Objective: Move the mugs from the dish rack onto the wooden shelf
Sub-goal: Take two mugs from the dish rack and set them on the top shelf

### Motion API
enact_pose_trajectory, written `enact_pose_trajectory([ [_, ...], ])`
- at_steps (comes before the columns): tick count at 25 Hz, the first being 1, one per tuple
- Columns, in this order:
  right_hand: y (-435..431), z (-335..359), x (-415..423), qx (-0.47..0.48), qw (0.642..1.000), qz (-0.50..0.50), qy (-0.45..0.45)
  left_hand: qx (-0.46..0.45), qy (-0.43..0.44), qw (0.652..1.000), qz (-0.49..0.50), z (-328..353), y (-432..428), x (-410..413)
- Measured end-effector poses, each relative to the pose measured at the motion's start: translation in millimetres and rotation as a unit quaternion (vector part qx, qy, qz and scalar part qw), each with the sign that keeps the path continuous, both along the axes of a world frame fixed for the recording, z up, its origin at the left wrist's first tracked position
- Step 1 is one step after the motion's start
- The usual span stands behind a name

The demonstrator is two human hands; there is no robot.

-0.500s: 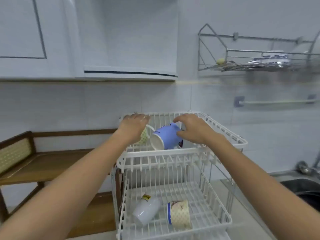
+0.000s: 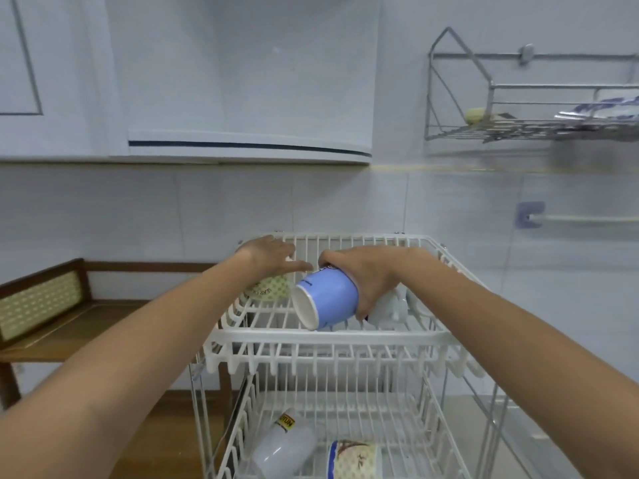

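two hands in the rack now: right hand just gripped and tipped the blue mug, left hand covers the green mug, grip unclear.

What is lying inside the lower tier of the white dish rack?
Two mugs lie on their sides in the lower tier: a white mug with a yellow label and a cream patterned mug with a blue rim. The picture's bottom edge cuts off the tier's front, so anything there is unseen.
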State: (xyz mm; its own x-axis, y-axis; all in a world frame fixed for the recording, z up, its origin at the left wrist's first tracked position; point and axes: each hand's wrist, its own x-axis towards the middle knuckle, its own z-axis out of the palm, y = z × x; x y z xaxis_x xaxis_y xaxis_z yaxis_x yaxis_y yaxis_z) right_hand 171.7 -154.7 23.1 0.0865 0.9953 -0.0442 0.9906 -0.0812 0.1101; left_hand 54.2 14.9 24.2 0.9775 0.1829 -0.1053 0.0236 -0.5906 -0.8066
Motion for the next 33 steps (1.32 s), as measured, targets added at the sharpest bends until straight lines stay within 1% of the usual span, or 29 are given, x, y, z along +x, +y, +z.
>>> enact_pose_trajectory([
  [1, 0, -2, 1, 0.019, 1.0, 0.017, 0.002, 0.03, 0.008, 0.999, -0.009, -1, 5, -4],
  [2, -3, -3, 1, 0.043, 0.998, 0.031, 0.015, 0.025, -0.006, 1.0, 0.002, -3, 7, -6],
  [3, -5, -2, 0, 0.071, 0.996, 0.047, 0.032, 0.037, 0.001, 0.999, 0.001, -2, 6, -7],
  [5, -10, 7, -6, 0.116, 0.988, 0.078, 0.061, 0.014, -0.051, 0.999, 0.004, 3, 6, -12],
  [6, -11, 13, -9, 0.13, 0.985, 0.085, 0.069, -0.011, -0.081, 0.997, 0.011, 6, 7, -14],
  [8, -16, 23, -14, 0.153, 0.981, 0.079, 0.086, -0.095, -0.14, 0.985, 0.039, 5, 9, -20],
  [10, -25, 32, -16, 0.197, 0.968, 0.06, 0.145, -0.17, -0.227, 0.957, 0.059, 5, 13, -31],
  [12, -34, 42, -16, 0.253, 0.931, 0.06, 0.256, -0.264, -0.346, 0.898, 0.065, 14, 11, -50],
  [14, -40, 54, -17, 0.293, 0.89, 0.069, 0.342, -0.336, -0.451, 0.824, 0.062, 20, 6, -73],
  [15, -43, 59, -19, 0.302, 0.88, 0.073, 0.359, -0.364, -0.491, 0.789, 0.054, 21, 4, -86],
  [16, -45, 62, -23, 0.304, 0.877, 0.077, 0.364, -0.399, -0.517, 0.756, 0.046, 20, 2, -101],
  [17, -46, 64, -28, 0.302, 0.879, 0.078, 0.361, -0.448, -0.532, 0.718, 0.038, 16, 1, -117],
  [18, -45, 66, -36, 0.297, 0.884, 0.079, 0.353, -0.51, -0.538, 0.671, 0.029, 10, 0, -135],
  [19, -43, 68, -45, 0.289, 0.89, 0.08, 0.343, -0.572, -0.539, 0.618, 0.018, 1, -1, -153],
  [20, -39, 70, -58, 0.281, 0.898, 0.08, 0.33, -0.631, -0.54, 0.558, 0.005, -8, -1, -171],
  [21, -33, 71, -72, 0.272, 0.905, 0.079, 0.317, -0.685, -0.541, 0.489, -0.014, -19, 0, -187],
  [23, -18, 71, -104, 0.263, 0.919, 0.073, 0.285, -0.771, -0.536, 0.338, -0.059, -41, 7, -210],
  [24, -8, 70, -121, 0.259, 0.926, 0.069, 0.266, -0.797, -0.535, 0.269, -0.074, -50, 14, -221],
  [25, 3, 69, -139, 0.256, 0.932, 0.065, 0.248, -0.812, -0.538, 0.211, -0.079, -58, 24, -229],
  [26, 15, 67, -157, 0.251, 0.937, 0.06, 0.233, -0.819, -0.544, 0.167, -0.076, -66, 35, -238],
  [27, 27, 64, -173, 0.247, 0.941, 0.057, 0.222, -0.819, -0.554, 0.136, -0.068, -72, 47, -247],
  [28, 42, 62, -190, 0.244, 0.944, 0.06, 0.215, -0.815, -0.565, 0.115, -0.059, -78, 61, -256],
  [29, 56, 59, -204, 0.244, 0.945, 0.062, 0.207, -0.806, -0.581, 0.105, -0.048, -84, 77, -265],
  [30, 71, 56, -217, 0.246, 0.947, 0.061, 0.198, -0.793, -0.599, 0.105, -0.039, -89, 92, -273],
  [31, 88, 52, -228, 0.247, 0.949, 0.058, 0.19, -0.778, -0.616, 0.12, -0.033, -94, 107, -281],
  [33, 124, 41, -247, 0.239, 0.953, 0.037, 0.181, -0.743, -0.646, 0.176, -0.011, -104, 135, -299],
])
